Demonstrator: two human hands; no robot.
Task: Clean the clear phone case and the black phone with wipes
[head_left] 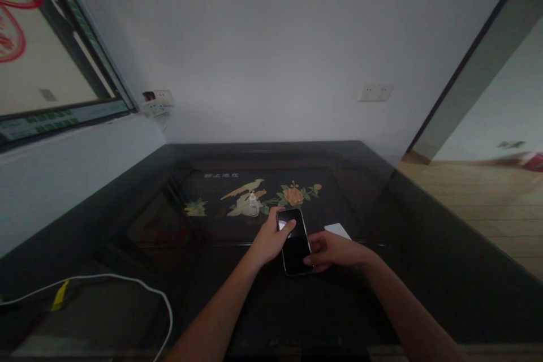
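Note:
A smartphone (296, 249) with a dark screen is held just over the black table, tilted slightly. My left hand (272, 237) grips its upper left side, the thumb lying across the screen. On the lower right edge, my right hand (328, 250) pinches the phone between thumb and fingers. Behind my right hand lies a white card-like piece (338, 230), partly covered by the hand. A small clear bottle with a pale top (253, 204) stands just beyond my left hand.
The glossy black table (424, 271) carries an inlaid bird-and-flower picture (292, 195). A white cable (123, 277) with a yellow tag (60, 295) curves along the left. Wall sockets (375, 93) and a window (51, 45) are behind and left.

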